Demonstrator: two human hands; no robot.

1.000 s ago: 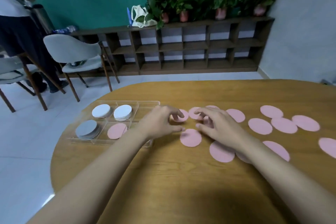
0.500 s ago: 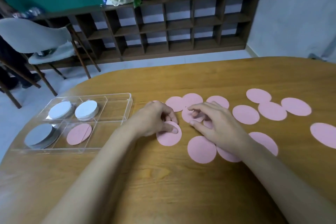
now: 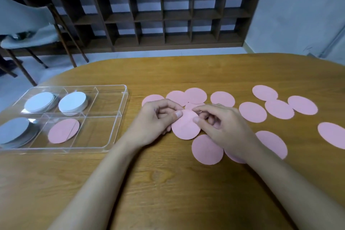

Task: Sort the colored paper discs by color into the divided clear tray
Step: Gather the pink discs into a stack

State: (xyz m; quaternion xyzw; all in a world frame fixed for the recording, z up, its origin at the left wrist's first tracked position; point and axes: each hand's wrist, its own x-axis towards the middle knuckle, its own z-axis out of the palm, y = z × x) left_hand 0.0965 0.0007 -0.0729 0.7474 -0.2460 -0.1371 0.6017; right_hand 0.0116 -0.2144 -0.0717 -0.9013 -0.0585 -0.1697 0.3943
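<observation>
A pink paper disc (image 3: 185,127) is lifted off the table between both hands. My left hand (image 3: 155,120) pinches its upper left edge with the thumb on top. My right hand (image 3: 220,125) pinches its right edge. Several more pink discs (image 3: 253,112) lie spread over the table to the right and behind my hands. The divided clear tray (image 3: 119,117) sits to the left. It holds two white stacks (image 3: 72,101) in the back compartments, a grey stack (image 3: 14,129) at front left and pink discs (image 3: 63,130) in the front middle compartment.
The wooden table (image 3: 168,192) has a rounded far edge. The tray's two right compartments hold nothing. A grey chair (image 3: 28,30) and a low dark shelf unit (image 3: 168,15) stand beyond the table.
My left hand has lifted a pink disc from the table, and my right hand has come across to pinch its other edge. The camera has tilted down.
</observation>
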